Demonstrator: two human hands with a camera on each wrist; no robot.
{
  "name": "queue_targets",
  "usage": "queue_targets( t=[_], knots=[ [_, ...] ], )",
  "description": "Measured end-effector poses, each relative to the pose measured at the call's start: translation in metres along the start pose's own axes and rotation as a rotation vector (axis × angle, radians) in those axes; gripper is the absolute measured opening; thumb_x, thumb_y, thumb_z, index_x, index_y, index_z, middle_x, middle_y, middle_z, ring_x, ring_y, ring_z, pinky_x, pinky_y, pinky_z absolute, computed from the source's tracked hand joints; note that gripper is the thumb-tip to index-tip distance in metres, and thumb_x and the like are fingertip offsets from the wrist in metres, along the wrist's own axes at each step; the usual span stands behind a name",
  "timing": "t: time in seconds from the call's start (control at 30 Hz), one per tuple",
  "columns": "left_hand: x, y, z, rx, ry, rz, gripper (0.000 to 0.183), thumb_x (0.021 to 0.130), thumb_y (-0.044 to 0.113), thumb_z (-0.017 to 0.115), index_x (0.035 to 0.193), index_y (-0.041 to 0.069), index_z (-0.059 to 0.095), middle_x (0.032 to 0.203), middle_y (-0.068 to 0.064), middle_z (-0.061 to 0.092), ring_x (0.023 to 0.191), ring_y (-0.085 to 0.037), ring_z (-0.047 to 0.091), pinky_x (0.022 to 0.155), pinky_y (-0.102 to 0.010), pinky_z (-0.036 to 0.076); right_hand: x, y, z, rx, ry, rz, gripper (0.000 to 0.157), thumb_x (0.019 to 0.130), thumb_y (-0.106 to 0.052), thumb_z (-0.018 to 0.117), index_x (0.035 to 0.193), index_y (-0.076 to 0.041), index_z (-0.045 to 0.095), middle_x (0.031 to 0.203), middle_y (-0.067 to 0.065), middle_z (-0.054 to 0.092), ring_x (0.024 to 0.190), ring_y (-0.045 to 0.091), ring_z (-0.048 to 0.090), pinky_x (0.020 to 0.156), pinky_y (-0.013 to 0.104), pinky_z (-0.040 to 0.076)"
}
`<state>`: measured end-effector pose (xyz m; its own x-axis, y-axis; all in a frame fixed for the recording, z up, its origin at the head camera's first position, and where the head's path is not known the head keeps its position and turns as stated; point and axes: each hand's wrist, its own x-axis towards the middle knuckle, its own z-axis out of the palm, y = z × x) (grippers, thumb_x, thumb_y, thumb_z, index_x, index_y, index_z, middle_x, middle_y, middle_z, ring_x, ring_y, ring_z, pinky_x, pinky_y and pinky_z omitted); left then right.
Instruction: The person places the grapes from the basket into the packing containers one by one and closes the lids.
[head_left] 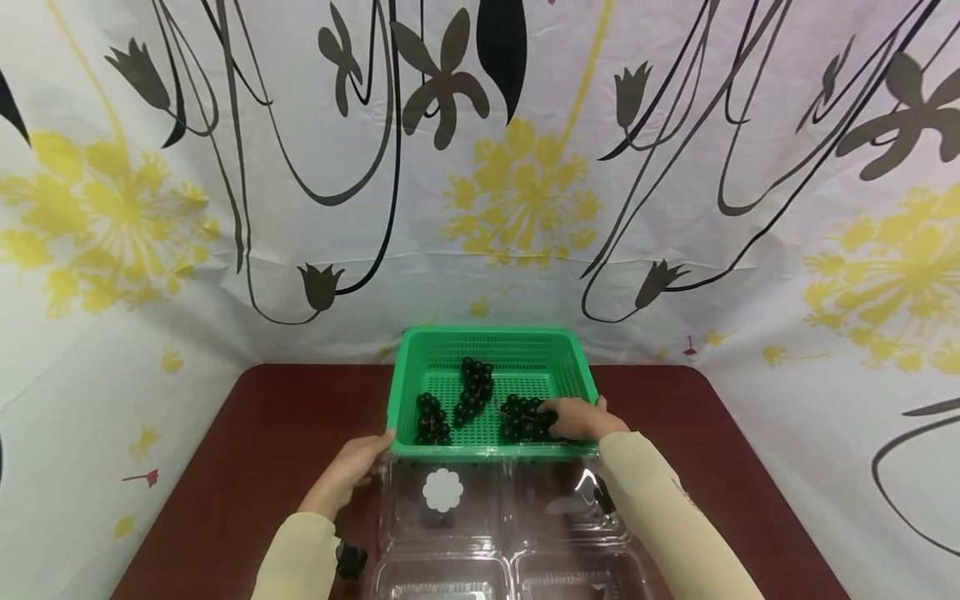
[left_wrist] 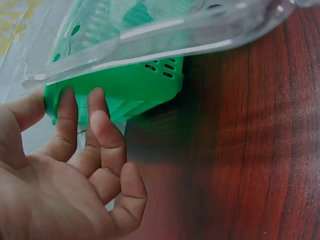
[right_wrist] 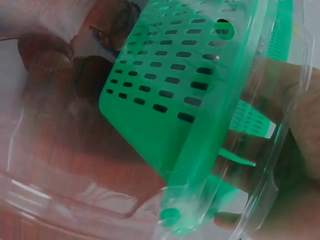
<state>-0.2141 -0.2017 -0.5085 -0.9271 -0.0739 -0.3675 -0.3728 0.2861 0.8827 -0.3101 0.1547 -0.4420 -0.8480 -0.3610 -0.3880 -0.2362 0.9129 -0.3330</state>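
A green perforated plastic basket [head_left: 487, 452] holds three bunches of black grapes: one at the left [head_left: 432, 421], one at the middle back [head_left: 474, 390] and one at the right [head_left: 517, 418]. My left hand [head_left: 352, 468] grips the basket's near left corner, thumb at the rim and fingers against the outer wall [left_wrist: 97, 100]. Over the right side reaches my right hand [head_left: 581, 418], its fingers curled onto the right bunch. In the right wrist view, the basket wall [right_wrist: 175, 95] and clear plastic partly hide that hand's fingers.
A clear plastic container [head_left: 442, 562] with several compartments lies in front of the basket. Its clear upper panel [head_left: 472, 529] bears a white scalloped sticker [head_left: 442, 490] and overlaps the basket's near edge. Beneath is a dark red wooden table [head_left: 300, 408]; patterned cloth [head_left: 480, 292] hangs behind.
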Motion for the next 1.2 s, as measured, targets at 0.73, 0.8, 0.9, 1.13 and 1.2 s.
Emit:
queue_targets(
  t=[0.73, 0.8, 0.9, 1.13, 1.2],
  knots=[
    [0.001, -0.003, 0.005, -0.024, -0.022, 0.046, 0.039, 0.103, 0.037, 0.04, 0.095, 0.006, 0.061, 0.072, 0.001, 0.048, 0.069, -0.015, 0.045, 0.07, -0.031, 0.04, 0.015, -0.01, 0.009, -0.159, -0.006, 0.05, 0.033, 0.091, -0.035, 0.065, 0.124, -0.027, 0.062, 0.134, 0.007, 0.059, 0.134, 0.039, 0.043, 0.107, 0.074, 0.001],
    [0.0, -0.002, 0.004, -0.023, -0.029, 0.048, 0.039, 0.103, 0.039, 0.04, 0.093, 0.007, 0.06, 0.072, 0.001, 0.047, 0.069, -0.015, 0.045, 0.07, -0.031, 0.04, 0.015, -0.012, 0.01, -0.17, -0.017, 0.044, 0.033, 0.093, -0.034, 0.063, 0.126, -0.027, 0.061, 0.135, 0.008, 0.058, 0.135, 0.04, 0.042, 0.107, 0.074, -0.001],
    [0.0, 0.0, 0.004, -0.02, -0.041, 0.041, 0.039, 0.103, 0.041, 0.039, 0.09, 0.008, 0.057, 0.07, 0.001, 0.046, 0.068, -0.015, 0.044, 0.071, -0.033, 0.04, 0.014, -0.015, 0.011, -0.196, -0.03, 0.047, 0.035, 0.095, -0.036, 0.06, 0.129, -0.028, 0.06, 0.137, 0.009, 0.058, 0.135, 0.041, 0.041, 0.107, 0.074, -0.002],
    [0.001, 0.001, 0.005, -0.029, -0.035, 0.045, 0.037, 0.103, 0.037, 0.039, 0.098, 0.005, 0.057, 0.069, 0.001, 0.044, 0.069, -0.016, 0.043, 0.072, -0.032, 0.038, 0.011, -0.023, 0.011, -0.264, -0.056, 0.077, 0.041, 0.095, -0.042, 0.057, 0.133, -0.028, 0.057, 0.138, 0.01, 0.056, 0.137, 0.043, 0.038, 0.108, 0.073, -0.002],
    [0.001, 0.002, 0.006, -0.029, -0.03, 0.048, 0.038, 0.103, 0.036, 0.038, 0.106, 0.003, 0.057, 0.07, 0.0, 0.044, 0.071, -0.016, 0.044, 0.071, -0.032, 0.038, 0.011, -0.025, 0.01, -0.263, -0.067, 0.081, 0.04, 0.096, -0.04, 0.056, 0.135, -0.028, 0.056, 0.14, 0.009, 0.054, 0.141, 0.044, 0.031, 0.108, 0.072, -0.004]
  ],
)
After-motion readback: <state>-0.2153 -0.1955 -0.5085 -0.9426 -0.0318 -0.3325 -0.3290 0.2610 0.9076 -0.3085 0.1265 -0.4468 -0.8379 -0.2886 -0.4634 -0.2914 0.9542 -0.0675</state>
